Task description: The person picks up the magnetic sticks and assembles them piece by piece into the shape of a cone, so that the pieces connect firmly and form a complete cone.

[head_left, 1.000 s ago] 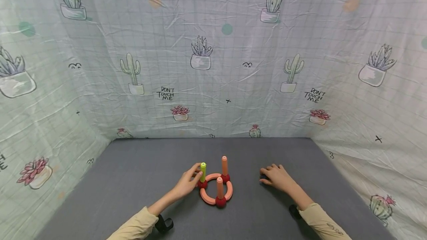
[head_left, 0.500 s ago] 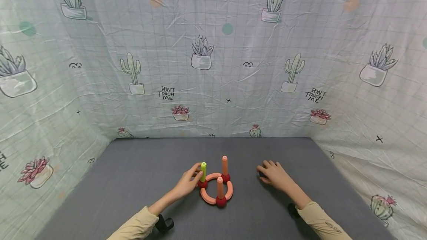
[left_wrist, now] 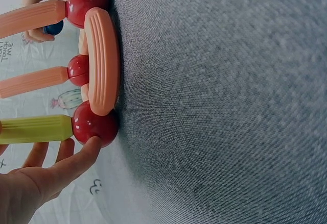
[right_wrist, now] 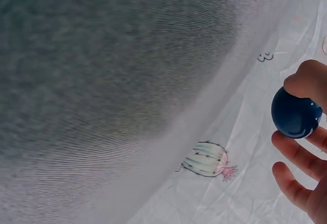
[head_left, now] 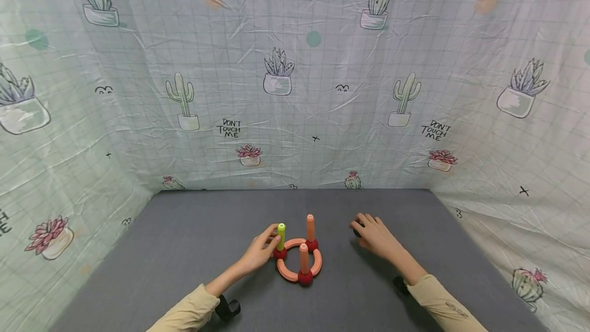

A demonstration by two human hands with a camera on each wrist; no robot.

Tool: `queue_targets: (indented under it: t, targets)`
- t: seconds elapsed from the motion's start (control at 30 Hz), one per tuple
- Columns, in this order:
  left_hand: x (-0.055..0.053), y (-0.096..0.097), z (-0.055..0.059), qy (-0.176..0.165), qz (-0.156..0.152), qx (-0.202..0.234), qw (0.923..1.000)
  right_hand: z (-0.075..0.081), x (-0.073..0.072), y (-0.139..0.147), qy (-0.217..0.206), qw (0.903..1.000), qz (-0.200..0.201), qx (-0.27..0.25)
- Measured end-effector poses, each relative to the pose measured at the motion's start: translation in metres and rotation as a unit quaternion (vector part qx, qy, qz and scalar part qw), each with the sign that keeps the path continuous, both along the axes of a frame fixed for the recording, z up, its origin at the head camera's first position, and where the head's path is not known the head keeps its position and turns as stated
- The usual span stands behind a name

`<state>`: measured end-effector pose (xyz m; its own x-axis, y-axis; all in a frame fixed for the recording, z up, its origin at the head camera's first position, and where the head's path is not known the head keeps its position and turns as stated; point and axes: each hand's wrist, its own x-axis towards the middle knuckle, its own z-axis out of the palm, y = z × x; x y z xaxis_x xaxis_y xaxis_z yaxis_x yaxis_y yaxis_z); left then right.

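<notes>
On the table stands a ring of curved orange rods (head_left: 287,273) joined by red balls (head_left: 305,277). Two straight orange rods (head_left: 310,229) and one yellow-green rod (head_left: 281,237) rise upright from these balls. My left hand (head_left: 257,254) holds the yellow-green rod, its fingers around it; in the left wrist view a fingertip (left_wrist: 94,145) touches the red ball (left_wrist: 95,124) at its foot. My right hand (head_left: 379,237), to the right of the ring, pinches a dark blue ball (right_wrist: 295,113) between thumb and fingers, above the table.
The grey table (head_left: 207,219) is enclosed by a pale cloth (head_left: 313,91) printed with cacti at the back and both sides. A black strap (head_left: 227,309) hangs at the left wrist, another black strap (head_left: 400,285) at the right.
My right hand has moved left and slightly away from me, toward the ring, with the blue ball in its fingers. The left hand and the ring stay in place.
</notes>
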<state>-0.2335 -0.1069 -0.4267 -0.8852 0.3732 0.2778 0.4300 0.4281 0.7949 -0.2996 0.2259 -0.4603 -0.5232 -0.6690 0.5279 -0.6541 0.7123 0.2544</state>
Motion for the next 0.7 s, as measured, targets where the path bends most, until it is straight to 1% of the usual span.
queue_targets:
  t: [0.17,0.3,0.43,0.53,0.6,0.7]
  targets:
    - [-0.001,0.000,0.000,0.005,-0.004,-0.001,1.0000,0.006,0.000,-0.006,-0.024,0.9996,-0.006,-0.011]
    - [-0.001,0.001,0.000,0.004,-0.004,-0.003,1.0000,0.011,0.000,-0.012,-0.043,0.9990,-0.009,-0.006]
    - [-0.001,0.001,0.001,0.005,-0.002,-0.004,1.0000,0.016,0.000,-0.018,-0.044,0.9990,0.006,-0.010]
    - [-0.002,0.002,0.000,0.005,-0.003,-0.006,1.0000,0.020,-0.001,-0.021,-0.037,0.9990,0.019,-0.014]
    - [-0.004,0.002,-0.002,0.006,-0.005,-0.005,1.0000,0.021,-0.002,-0.024,-0.030,0.9992,0.025,-0.014]
    - [-0.012,0.001,-0.012,0.008,-0.002,-0.005,1.0000,0.024,-0.003,-0.028,-0.012,0.9995,0.027,-0.009]
